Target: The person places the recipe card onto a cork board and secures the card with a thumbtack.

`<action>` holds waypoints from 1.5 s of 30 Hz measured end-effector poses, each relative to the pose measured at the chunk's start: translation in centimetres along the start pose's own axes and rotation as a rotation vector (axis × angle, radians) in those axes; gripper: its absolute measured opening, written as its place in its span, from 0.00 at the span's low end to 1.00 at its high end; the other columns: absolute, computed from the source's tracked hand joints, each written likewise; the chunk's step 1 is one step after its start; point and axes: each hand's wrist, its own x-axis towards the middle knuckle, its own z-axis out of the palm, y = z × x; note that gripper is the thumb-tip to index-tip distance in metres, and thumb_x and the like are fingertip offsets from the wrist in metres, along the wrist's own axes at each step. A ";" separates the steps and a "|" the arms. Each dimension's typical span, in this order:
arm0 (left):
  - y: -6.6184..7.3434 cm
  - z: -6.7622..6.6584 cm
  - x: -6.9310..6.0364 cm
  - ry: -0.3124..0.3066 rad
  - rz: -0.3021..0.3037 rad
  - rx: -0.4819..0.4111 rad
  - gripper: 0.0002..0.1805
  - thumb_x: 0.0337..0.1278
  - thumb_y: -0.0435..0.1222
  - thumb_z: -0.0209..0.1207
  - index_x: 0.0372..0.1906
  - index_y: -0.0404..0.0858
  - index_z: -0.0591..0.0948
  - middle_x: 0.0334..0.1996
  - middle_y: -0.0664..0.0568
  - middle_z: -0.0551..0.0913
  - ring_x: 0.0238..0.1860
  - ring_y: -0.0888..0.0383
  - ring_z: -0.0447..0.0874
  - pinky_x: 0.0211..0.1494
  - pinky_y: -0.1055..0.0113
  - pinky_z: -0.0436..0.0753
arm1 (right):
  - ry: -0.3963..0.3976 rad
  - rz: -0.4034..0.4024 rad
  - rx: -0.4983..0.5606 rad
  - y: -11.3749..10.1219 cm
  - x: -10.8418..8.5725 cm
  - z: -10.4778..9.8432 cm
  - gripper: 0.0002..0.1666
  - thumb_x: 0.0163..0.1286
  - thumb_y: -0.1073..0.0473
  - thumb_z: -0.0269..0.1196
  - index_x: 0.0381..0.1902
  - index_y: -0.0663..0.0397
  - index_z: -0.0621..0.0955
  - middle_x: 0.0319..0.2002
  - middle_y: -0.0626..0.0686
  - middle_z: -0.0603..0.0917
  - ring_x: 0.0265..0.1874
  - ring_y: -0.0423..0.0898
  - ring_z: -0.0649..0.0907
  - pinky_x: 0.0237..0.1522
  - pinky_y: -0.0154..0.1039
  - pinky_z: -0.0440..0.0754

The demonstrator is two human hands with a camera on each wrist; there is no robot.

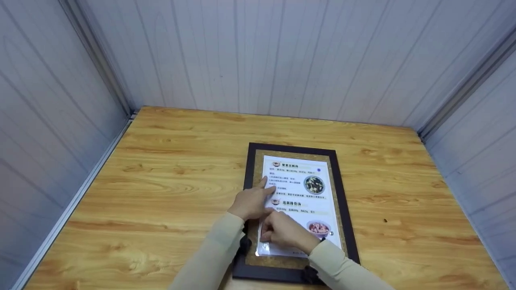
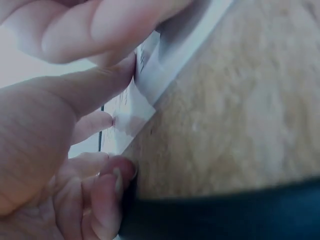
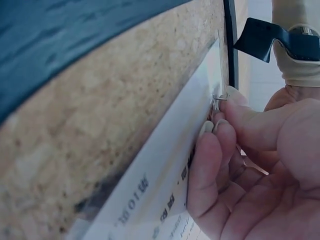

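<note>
A printed recipe sheet (image 1: 296, 189), glossy and white, lies on a dark-framed cork board (image 1: 278, 262). My left hand (image 1: 252, 201) rests on the sheet's left part, two fingers reaching forward. In the left wrist view its thumb (image 2: 112, 82) presses by the sheet's edge and its lower fingers are bent near the dark frame. My right hand (image 1: 288, 231) is just beside it, over the lower left of the sheet. In the right wrist view its thumb and fingertips pinch a small pushpin (image 3: 220, 98) at the sheet's edge; the metal shows, the head is mostly hidden.
A blue pin (image 1: 319, 170) sits at the sheet's upper right, a pale one (image 1: 331, 233) at its lower right. The board lies on a wood-grain table (image 1: 169, 193) enclosed by white panels (image 1: 258, 56). One small dark speck (image 1: 385, 220) is to the right.
</note>
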 end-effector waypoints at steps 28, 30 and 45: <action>-0.4 0.0 -0.4 0.005 -0.001 -0.031 0.37 0.56 0.49 0.69 0.70 0.45 0.73 0.75 0.40 0.57 0.60 0.40 0.76 0.50 0.52 0.80 | 0.039 0.041 -0.022 -0.6 0.1 0.8 0.07 0.50 0.71 0.71 0.17 0.57 0.86 0.15 0.44 0.82 0.17 0.33 0.74 0.27 0.30 0.76; -0.5 0.2 -0.5 0.002 -0.003 -0.038 0.37 0.56 0.49 0.69 0.70 0.44 0.73 0.75 0.40 0.57 0.60 0.40 0.77 0.50 0.52 0.80 | 0.030 0.054 -0.012 -0.5 0.1 0.9 0.08 0.50 0.70 0.72 0.17 0.57 0.86 0.15 0.44 0.82 0.17 0.33 0.74 0.26 0.30 0.76; -0.6 0.1 -0.2 0.004 0.025 -0.040 0.36 0.56 0.48 0.69 0.70 0.44 0.74 0.75 0.39 0.57 0.62 0.41 0.75 0.51 0.51 0.80 | 0.061 0.104 -0.014 -0.6 0.1 0.7 0.10 0.47 0.72 0.71 0.19 0.56 0.81 0.16 0.42 0.77 0.17 0.36 0.73 0.25 0.33 0.75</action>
